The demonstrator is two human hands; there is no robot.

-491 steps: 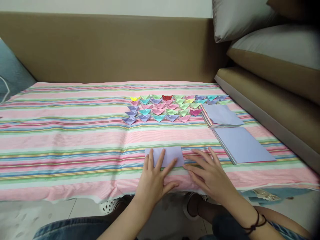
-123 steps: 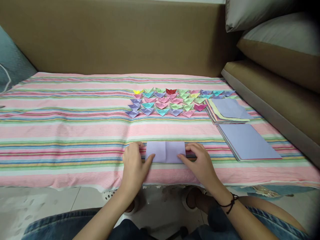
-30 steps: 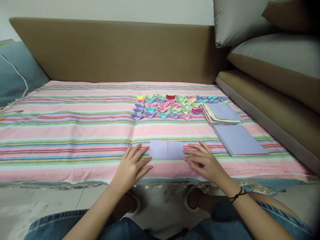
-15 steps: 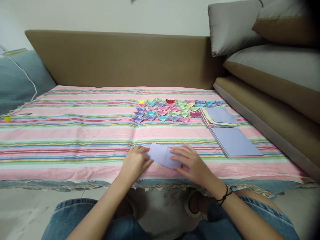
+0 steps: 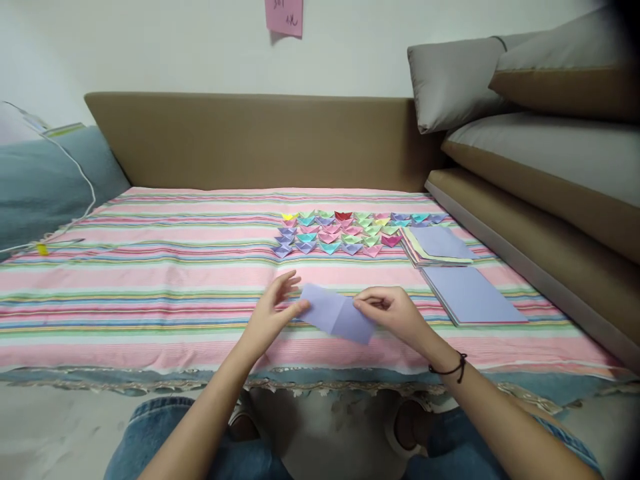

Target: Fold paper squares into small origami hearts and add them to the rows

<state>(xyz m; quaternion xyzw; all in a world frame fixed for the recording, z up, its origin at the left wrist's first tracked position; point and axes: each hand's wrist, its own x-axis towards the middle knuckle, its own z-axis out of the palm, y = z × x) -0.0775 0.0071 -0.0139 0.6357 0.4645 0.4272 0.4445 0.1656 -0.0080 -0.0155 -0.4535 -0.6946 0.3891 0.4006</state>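
Observation:
A lavender sheet of origami paper (image 5: pixel 325 309), folded to a rectangle with a crease across its middle, is tilted over the striped cloth. My right hand (image 5: pixel 393 313) pinches its upper right edge between thumb and fingers. At the left end, the thumb of my left hand (image 5: pixel 273 308) touches the paper's edge while the other fingers are spread apart, off the sheet. Beyond my hands stand rows of folded paper boats (image 5: pixel 329 237) in pink, green, blue, purple, red and yellow.
To the right lie a stack of lavender-topped paper (image 5: pixel 475 297) and a stack of mixed coloured sheets (image 5: pixel 440 243). Grey-brown cushions (image 5: pixel 545 160) pile up at the right. A white cable (image 5: pixel 83 175) runs down the left side, and a pink note (image 5: pixel 284 17) hangs on the wall.
The paper has come up tilted from the cloth. My right hand has gone from spread fingers on it to a pinch, and my left fingers have opened away. The view has tipped upward.

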